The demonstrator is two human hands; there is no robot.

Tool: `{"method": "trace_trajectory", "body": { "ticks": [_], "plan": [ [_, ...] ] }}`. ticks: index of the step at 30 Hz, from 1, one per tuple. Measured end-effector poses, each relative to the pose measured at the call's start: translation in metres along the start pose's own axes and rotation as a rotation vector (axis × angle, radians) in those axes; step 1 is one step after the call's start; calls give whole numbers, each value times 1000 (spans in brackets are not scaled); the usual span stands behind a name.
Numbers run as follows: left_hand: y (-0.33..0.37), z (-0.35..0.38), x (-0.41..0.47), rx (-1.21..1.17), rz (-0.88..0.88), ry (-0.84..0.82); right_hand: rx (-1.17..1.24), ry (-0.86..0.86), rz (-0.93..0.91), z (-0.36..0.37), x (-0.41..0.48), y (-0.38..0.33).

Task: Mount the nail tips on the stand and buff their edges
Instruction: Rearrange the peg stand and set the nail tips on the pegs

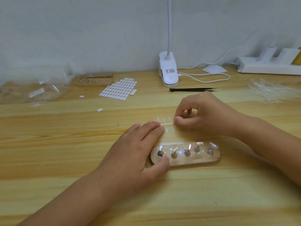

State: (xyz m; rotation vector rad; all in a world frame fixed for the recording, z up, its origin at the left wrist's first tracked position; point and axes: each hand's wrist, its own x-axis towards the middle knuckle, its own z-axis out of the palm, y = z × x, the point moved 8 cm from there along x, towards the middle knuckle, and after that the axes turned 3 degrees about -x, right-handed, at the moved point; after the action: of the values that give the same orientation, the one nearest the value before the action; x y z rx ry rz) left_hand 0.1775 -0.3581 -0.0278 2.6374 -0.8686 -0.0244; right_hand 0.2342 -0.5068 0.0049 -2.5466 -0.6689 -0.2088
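Pinching the nail-tip strip [167, 125], right fingers [178, 119] meet left fingers [151, 129] pressed flat; stand [185, 159] near, tweezers [192, 89] behind.

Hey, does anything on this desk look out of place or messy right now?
One loose adhesive tab lies mid-table, and another lies left of the tab sheet. On the stand, the rightmost post looks bare, with a nail tip apparently lying beside it.
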Motion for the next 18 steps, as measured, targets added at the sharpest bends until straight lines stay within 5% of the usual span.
{"method": "trace_trajectory", "body": {
  "ticks": [8,18],
  "plan": [
    [1,-1,0,24,31,6,-68,-70,-75,2,-2,-7],
    [-1,-1,-1,-27,42,34,-16,-31,44,-11,-1,3]
  ]
}}
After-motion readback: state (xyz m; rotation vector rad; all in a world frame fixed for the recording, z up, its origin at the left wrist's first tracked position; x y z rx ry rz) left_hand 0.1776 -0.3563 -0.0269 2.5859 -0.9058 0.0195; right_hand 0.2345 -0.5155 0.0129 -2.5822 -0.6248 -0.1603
